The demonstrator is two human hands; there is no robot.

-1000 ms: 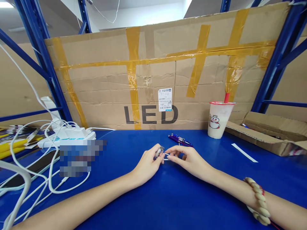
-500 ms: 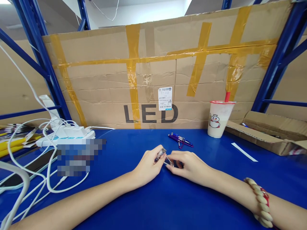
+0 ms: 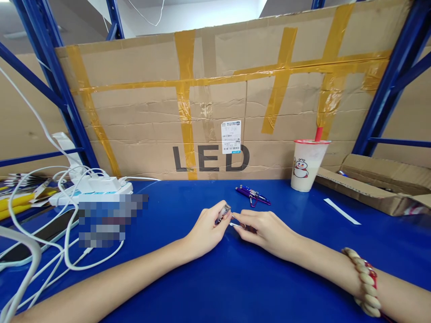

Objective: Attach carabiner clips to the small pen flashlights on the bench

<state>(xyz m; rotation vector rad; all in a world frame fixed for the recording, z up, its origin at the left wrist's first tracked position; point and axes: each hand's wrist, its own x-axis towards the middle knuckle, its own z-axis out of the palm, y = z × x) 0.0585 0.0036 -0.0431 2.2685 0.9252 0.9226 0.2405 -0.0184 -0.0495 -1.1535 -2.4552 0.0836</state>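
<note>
My left hand point(image 3: 206, 229) is closed around a small silver-ended cylinder point(image 3: 225, 209), most of it hidden by the fingers. Opposite it, my right hand point(image 3: 266, 229) pinches a thin shiny metal piece point(image 3: 237, 224) between thumb and fingertips. The fingertips of both hands nearly meet, low over the blue tabletop point(image 3: 215, 282). Whether the two pieces are joined I cannot tell. Just beyond my right hand lie some purple and blue pens point(image 3: 252, 194), side by side.
A lidded drink cup point(image 3: 305, 166) with a red straw stands at back right, near a white strip point(image 3: 342, 211) and an open cardboard box point(image 3: 370, 190). On the left are a power strip point(image 3: 97, 190), tangled white cables and a phone point(image 3: 43, 235). Cardboard point(image 3: 151, 121) walls the back.
The metal piece in my right fingers has swung to lie flatter, and those fingers have drawn closer together. My left hand keeps its grip. The whole view has shifted slightly.
</note>
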